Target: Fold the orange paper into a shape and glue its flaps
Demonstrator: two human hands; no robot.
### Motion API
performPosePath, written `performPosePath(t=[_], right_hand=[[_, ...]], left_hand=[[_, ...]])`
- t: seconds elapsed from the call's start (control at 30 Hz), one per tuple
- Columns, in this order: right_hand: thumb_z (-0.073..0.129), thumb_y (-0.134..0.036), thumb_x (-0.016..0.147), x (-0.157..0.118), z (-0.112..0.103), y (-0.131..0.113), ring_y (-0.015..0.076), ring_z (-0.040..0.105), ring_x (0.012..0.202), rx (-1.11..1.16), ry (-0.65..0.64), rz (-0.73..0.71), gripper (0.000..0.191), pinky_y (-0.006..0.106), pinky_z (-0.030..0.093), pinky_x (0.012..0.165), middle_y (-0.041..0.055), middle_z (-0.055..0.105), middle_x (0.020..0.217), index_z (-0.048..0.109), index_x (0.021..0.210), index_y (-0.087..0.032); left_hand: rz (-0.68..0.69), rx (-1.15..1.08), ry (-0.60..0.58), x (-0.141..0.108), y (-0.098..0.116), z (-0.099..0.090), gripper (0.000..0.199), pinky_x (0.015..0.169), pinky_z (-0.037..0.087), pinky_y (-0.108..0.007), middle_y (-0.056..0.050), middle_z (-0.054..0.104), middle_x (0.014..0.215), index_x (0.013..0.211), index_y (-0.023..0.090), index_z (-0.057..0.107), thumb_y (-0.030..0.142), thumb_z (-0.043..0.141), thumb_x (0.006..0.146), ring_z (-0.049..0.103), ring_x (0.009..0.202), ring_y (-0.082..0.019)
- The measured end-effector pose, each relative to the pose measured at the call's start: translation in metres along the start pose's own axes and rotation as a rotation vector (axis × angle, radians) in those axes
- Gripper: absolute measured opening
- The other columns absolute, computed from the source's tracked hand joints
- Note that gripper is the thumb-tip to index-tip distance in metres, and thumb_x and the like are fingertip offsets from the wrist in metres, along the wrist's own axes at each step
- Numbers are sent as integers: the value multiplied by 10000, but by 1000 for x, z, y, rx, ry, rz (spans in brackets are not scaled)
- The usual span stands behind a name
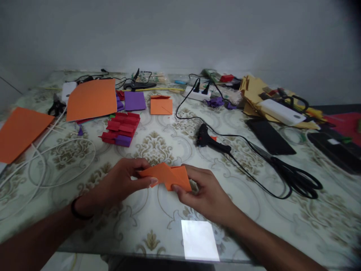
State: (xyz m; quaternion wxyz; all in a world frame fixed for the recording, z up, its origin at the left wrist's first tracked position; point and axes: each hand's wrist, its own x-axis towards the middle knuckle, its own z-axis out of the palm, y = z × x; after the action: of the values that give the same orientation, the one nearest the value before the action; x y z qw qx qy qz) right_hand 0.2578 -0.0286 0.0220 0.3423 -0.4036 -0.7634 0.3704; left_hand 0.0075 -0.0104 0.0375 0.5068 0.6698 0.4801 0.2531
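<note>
Right above the patterned tabletop [135, 222], head cam's got the folded orange paper [178, 177] sitting between both hands: left hand [124, 177] pinching its left end, right hand [207, 192] pinching the right, thumbs nearest the camera.

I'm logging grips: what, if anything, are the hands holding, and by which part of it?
A folded orange paper piece: the left hand pinches its left end, the right hand its right end.

Black phone [270, 136], white power strip [193, 94] with two black plugs [206, 89], looped white cable [81, 139]
</note>
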Motion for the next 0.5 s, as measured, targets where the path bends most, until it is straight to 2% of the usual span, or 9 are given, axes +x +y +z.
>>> performPosePath(t=[0.07, 0.17, 0.27, 0.33, 0.4, 0.5], right_hand=[[635, -190, 930, 1, -2, 1, 143, 564, 640, -62, 38, -71, 136, 255, 445, 587, -14, 612, 724, 608, 801, -220], [602, -169, 978, 2, -7, 3, 158, 576, 656, -195, 100, -240, 219, 267, 457, 577, 5, 596, 733, 567, 770, -228], [565, -154, 1031, 0, -11, 5, 184, 660, 758, -350, 135, -367, 173, 290, 523, 646, 60, 691, 855, 648, 893, -218], [569, -135, 1036, -2, -11, 6, 190, 666, 769, -428, 166, -417, 160, 301, 525, 650, 72, 708, 878, 679, 949, -211], [582, -94, 1018, -5, -10, 7, 190, 648, 754, -453, 194, -449, 162, 312, 512, 637, 72, 708, 878, 689, 978, -210], [618, -74, 993, -8, -7, 8, 191, 618, 735, -434, 266, -480, 177, 331, 503, 631, 68, 704, 898, 699, 1033, -227]], left_hand=[[41, -27, 31, 2, -1, -2, 213, 642, 494, -226, 11, 650, 763, 772, 167, 671, 333, 758, 872, 593, 715, -132], [230, 73, 100, 2, -3, -7, 39, 705, 553, -227, -16, 719, 866, 851, 188, 698, 204, 704, 886, 664, 797, -141], [446, 206, 141, 1, -4, -10, 143, 817, 591, -257, -35, 751, 988, 949, 215, 722, 98, 664, 891, 712, 938, -162], [513, 218, 135, 0, -4, -10, 167, 853, 597, -264, -42, 735, 1057, 993, 226, 714, 91, 701, 895, 711, 1006, -172], [470, 126, 77, 0, -5, -10, 248, 837, 605, -264, -51, 702, 1134, 1092, 242, 692, 149, 784, 882, 706, 1026, -180], [289, -120, -105, -1, -5, -12, 600, 880, 604, -298, -49, 695, 1151, 1304, 281, 608, 286, 920, 792, 712, 1027, -201]])
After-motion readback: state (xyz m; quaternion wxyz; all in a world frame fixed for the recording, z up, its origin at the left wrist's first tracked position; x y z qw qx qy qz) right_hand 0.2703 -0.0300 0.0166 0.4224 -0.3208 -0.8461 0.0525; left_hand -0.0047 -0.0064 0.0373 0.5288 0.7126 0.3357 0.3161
